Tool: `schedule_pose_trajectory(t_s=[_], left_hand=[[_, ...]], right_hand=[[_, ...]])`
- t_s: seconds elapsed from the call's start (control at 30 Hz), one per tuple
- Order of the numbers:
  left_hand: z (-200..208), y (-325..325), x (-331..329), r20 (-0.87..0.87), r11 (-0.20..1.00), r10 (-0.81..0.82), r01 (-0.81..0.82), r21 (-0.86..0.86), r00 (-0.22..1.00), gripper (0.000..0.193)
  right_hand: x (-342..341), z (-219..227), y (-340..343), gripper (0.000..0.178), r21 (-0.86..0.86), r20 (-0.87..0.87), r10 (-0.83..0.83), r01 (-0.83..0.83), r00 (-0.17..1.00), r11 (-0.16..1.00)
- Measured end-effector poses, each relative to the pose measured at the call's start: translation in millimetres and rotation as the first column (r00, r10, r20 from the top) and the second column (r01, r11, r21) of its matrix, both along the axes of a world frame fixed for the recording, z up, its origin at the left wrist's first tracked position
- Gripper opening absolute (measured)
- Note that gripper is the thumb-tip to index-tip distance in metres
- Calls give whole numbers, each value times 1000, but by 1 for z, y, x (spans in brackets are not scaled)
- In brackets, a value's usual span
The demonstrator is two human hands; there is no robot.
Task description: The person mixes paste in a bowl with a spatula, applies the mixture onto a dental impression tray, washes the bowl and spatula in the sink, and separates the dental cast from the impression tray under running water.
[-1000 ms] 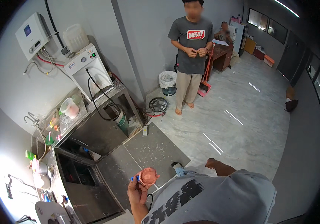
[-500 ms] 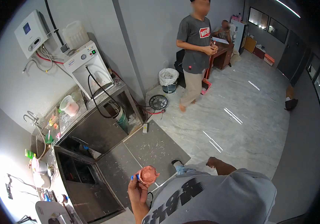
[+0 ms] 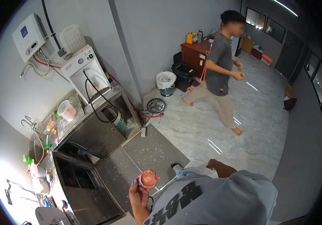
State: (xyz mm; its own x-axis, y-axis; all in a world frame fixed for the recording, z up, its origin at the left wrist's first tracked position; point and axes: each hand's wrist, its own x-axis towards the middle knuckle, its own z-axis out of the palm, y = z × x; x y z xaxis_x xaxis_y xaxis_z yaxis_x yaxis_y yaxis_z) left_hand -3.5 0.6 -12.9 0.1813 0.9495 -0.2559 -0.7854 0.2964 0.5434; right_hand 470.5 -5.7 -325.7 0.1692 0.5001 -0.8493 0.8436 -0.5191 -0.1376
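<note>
My left hand (image 3: pixel 138 197) is raised at the lower middle, its fingers closed round what looks like a dental impression (image 3: pixel 149 179). This is a lumpy reddish-pink mass, rounded with a ragged rim, and a blue piece shows at its left under my fingertips. My right hand (image 3: pixel 213 164) is off to the right beside my grey shirt, away from any object. It appears dark and bent at the wrist, and its fingers are too unclear to tell whether they hold anything.
To my left runs a cluttered counter (image 3: pixel 79 117) with a white tub (image 3: pixel 67 111) and a boxy machine (image 3: pixel 88 73) trailing a black hose. A lined bin (image 3: pixel 166 83) and round black grille (image 3: pixel 156 105) stand beyond. A person (image 3: pixel 221 63) walks across the floor near a wooden desk (image 3: pixel 194 56).
The walking person has moved rightward and nearer, uncovering the desk and a black bin. My view has shifted slightly. My left hand keeps hold of the dental impression.
</note>
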Motion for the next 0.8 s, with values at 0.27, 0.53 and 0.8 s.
schedule_pose_trajectory(t_s=[0.27, 0.53, 0.8], left_hand=[[-8, 2, 4, 38, 998, 3, -1, -57, 999, 40], [-1, 14, 22, 26, 994, -88, 90, -70, 996, 38], [6, 38, 47, -20, 966, -234, 230, -122, 972, 36]], right_hand=[[2, 2, -15, 36, 21, -19, -14, 14, 1000, 1000], [49, 139, 50, 64, 420, -812, -79, 674, 578, 608], [87, 560, 100, 84, 683, -593, 473, 718, 652, -134]])
